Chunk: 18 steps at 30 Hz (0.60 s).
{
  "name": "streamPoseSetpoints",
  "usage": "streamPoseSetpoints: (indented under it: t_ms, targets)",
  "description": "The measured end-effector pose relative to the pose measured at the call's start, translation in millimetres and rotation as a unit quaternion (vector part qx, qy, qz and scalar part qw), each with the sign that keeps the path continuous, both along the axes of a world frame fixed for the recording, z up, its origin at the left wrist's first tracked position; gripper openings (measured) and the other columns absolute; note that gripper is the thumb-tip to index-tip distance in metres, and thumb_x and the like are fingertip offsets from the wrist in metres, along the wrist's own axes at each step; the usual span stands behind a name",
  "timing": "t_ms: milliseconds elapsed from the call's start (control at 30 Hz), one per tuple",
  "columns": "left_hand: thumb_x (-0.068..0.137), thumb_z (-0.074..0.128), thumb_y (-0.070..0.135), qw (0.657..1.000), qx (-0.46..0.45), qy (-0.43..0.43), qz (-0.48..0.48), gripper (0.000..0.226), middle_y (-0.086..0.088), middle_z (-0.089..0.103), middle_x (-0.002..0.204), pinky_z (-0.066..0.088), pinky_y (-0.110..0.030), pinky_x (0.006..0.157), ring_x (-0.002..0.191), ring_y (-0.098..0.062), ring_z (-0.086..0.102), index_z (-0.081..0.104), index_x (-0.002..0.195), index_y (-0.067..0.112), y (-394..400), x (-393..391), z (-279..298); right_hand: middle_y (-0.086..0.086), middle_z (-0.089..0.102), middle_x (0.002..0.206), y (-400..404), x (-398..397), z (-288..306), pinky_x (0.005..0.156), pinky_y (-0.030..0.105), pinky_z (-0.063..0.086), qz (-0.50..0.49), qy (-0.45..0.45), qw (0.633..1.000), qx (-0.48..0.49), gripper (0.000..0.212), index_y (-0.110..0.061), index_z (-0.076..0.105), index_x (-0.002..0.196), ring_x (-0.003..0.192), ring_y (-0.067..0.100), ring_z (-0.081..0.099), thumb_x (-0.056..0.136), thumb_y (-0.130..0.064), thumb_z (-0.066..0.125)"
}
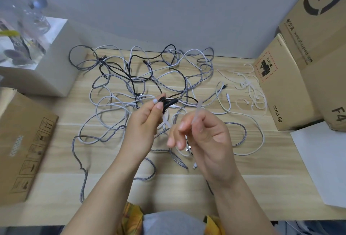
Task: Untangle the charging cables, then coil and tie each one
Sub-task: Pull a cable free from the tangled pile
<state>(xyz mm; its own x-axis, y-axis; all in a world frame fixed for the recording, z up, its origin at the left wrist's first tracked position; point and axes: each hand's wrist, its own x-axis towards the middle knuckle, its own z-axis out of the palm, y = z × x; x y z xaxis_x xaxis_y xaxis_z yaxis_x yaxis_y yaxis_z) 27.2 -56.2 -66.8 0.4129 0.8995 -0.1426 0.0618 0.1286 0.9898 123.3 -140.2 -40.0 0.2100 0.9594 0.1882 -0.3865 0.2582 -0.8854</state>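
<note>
Early on, by the look of it: most cables [149, 77] still sprawl tangled across frame centre; none visibly coiled and tied yet. Left hand [144, 122] pinches a small black cable bundle [169, 102], held above the tangle at centre, long axis approx left-right, tilted up toward the right. Right hand [204, 133] pinches a clear tie [198, 108], pointing up. Spare ties [250, 88] lie centre-right.

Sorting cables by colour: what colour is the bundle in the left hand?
Black bundle, clearest in the head view.
</note>
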Motion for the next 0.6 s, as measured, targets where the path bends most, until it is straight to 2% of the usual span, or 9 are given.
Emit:
streamPoseSetpoints:
  t_ms: [33,67,100,133,167,200,267,400,600]
  targets:
    - [0.098,0.046,0.020,1.000,0.006,-0.005,0.003,0.029,-0.013,0.069,0.077,0.044,-0.040,0.058,0.063,-0.029,0.058,0.061,0.122,0.016,-1,0,2,-0.005,0.054,0.056,1,-1,1,0.062,0.025,0.048,-0.005,0.012,1.000,-0.014,0.021,-0.022,0.066,0.078,0.054,0.017,0.054,0.086,-0.042,0.061]
    - [0.097,0.047,0.019,1.000,0.016,-0.010,0.005,0.027,-0.001,0.053,0.062,0.043,-0.031,0.056,0.053,-0.011,0.046,0.062,0.120,0.019,-2,0,2,-0.007,0.050,0.051,2,-2,3,0.056,0.022,0.046,-0.018,0.019,0.999,-0.037,0.020,-0.023,0.065,0.073,0.048,0.015,0.048,0.083,-0.040,0.065]
    - [0.097,0.048,0.017,0.999,0.027,-0.017,0.006,0.025,0.002,0.063,0.065,0.042,-0.019,0.056,0.059,0.001,0.031,0.062,0.118,0.021,-2,0,3,-0.008,0.047,0.047,3,-2,3,0.049,0.020,0.042,-0.037,0.022,0.997,-0.069,0.019,-0.023,0.064,0.067,0.043,0.012,0.043,0.080,-0.036,0.069]
    - [0.097,0.048,0.015,0.999,0.035,-0.018,0.010,0.026,0.004,0.064,0.099,0.040,-0.010,0.058,0.099,-0.003,0.034,0.061,0.118,0.021,-2,0,2,-0.009,0.044,0.043,4,-2,3,0.044,0.017,0.038,-0.059,0.020,0.993,-0.105,0.020,-0.023,0.062,0.060,0.039,0.011,0.038,0.077,-0.031,0.069]
    - [0.097,0.047,0.013,0.999,0.043,-0.011,0.011,0.028,0.006,0.065,0.097,0.039,-0.005,0.060,0.083,-0.003,0.064,0.060,0.120,0.021,-2,0,4,-0.009,0.042,0.041,5,-2,3,0.041,0.016,0.035,-0.080,0.010,0.987,-0.138,0.023,-0.023,0.059,0.055,0.036,0.009,0.035,0.077,-0.026,0.067]
    - [0.096,0.046,0.012,0.999,0.050,-0.002,0.012,0.030,0.021,0.039,0.100,0.038,-0.003,0.061,0.093,-0.008,0.057,0.060,0.121,0.020,-3,0,5,-0.009,0.040,0.039,6,-1,1,0.038,0.016,0.031,-0.097,-0.003,0.982,-0.163,0.026,-0.023,0.057,0.052,0.034,0.008,0.033,0.078,-0.022,0.063]
    - [0.096,0.046,0.013,0.997,0.071,0.015,0.003,0.031,0.027,0.023,0.080,0.038,-0.005,0.060,0.074,-0.012,0.056,0.059,0.122,0.024,-4,2,7,-0.009,0.040,0.039,8,-1,-1,0.036,0.015,0.027,-0.116,-0.032,0.974,-0.191,0.026,-0.019,0.052,0.053,0.032,0.006,0.031,0.079,-0.020,0.056]
    - [0.096,0.046,0.012,0.996,0.085,0.011,-0.007,0.032,0.026,0.035,0.098,0.041,-0.034,0.080,0.105,0.005,0.033,0.057,0.123,0.025,-6,2,7,-0.008,0.039,0.040,10,-2,-1,0.035,0.015,0.024,-0.121,-0.063,0.967,-0.216,0.024,-0.012,0.047,0.057,0.033,0.006,0.028,0.077,-0.021,0.055]
    - [0.096,0.047,0.011,0.996,0.091,0.007,-0.010,0.032,0.022,0.038,0.101,0.041,-0.029,0.083,0.103,0.008,0.028,0.059,0.124,0.020,-6,2,6,-0.011,0.039,0.037,11,-3,3,0.035,0.016,0.023,-0.120,-0.074,0.963,-0.231,0.033,-0.009,0.046,0.059,0.032,0.005,0.028,0.090,-0.010,0.058]
